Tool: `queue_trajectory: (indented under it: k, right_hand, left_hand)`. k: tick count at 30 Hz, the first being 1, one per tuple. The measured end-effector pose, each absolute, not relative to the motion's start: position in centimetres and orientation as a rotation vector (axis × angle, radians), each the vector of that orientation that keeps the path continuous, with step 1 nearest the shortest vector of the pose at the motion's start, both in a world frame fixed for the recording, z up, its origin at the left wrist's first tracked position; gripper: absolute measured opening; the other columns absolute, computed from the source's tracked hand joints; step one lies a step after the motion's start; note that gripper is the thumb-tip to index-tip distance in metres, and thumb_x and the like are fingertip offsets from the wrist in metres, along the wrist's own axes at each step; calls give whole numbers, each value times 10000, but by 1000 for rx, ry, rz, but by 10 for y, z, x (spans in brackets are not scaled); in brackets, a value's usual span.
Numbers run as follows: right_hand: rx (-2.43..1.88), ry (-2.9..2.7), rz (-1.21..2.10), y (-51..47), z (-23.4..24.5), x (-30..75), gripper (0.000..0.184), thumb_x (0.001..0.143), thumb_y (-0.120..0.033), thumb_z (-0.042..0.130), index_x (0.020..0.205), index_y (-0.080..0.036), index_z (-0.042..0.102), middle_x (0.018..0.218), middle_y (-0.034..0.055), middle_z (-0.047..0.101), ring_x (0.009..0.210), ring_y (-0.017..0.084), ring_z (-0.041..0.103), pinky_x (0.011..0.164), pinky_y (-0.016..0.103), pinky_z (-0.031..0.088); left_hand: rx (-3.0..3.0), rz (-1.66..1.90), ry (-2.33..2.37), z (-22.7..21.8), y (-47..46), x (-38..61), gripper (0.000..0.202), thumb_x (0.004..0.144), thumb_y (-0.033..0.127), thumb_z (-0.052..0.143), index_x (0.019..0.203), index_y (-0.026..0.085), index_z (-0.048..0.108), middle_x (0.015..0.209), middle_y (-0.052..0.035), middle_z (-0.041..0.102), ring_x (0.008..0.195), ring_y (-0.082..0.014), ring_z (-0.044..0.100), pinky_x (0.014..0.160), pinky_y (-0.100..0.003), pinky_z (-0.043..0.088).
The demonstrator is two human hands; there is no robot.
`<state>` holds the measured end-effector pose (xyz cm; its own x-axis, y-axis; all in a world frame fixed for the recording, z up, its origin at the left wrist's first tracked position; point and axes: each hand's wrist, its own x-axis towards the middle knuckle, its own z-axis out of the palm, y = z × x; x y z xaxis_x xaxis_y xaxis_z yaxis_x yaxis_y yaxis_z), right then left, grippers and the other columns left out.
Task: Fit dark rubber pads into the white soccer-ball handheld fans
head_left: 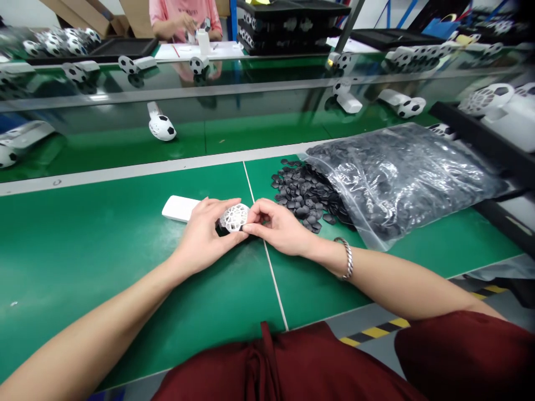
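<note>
White openwork ball clamped in L hand: ball (236, 216), L hand (204, 229); rim touched by R hand (281, 227), grip can't be told; btwn table's (104, 250) near & far edges.

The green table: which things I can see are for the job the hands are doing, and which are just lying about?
Seem to belong:
white lattice piece, between left hand and right hand
white block, partly behind the left hand
probably loose black pieces and clear bag

Seem just lying about:
white bottle
cardboard
stacked black trays
</note>
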<state>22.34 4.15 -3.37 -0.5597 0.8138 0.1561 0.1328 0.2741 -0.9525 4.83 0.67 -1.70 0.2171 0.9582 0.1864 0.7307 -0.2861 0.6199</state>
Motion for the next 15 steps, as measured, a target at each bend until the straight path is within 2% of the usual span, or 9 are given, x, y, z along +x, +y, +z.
queue_trajectory:
  k: [6,11,15]
  right_hand:
    - [-792,-1924,1263,45,-35,224,154,728,-169,623,703,-174,471,699,-36,482,636,88,450,615,240,396]
    - [-804,-1916,1353,47,-36,225,189,730,-215,636,743,-184,450,684,-45,477,617,88,454,589,235,401]
    - [-783,-1991,1135,46,-37,226,116,776,-180,595,793,-178,480,747,-17,494,680,102,487,639,247,434]
  left_hand:
    - [2213,773,1536,-19,6,46,524,730,406,630,1180,156,529,1050,-85,597,988,-237,494,922,-427,379]
    - [2300,711,1507,-22,6,44,527,761,426,598,1205,161,495,1106,-89,586,1017,-236,488,963,-439,343]
    - [2299,741,1574,-23,7,44,519,762,429,587,1191,151,501,1124,-99,588,1034,-252,480,941,-440,362]
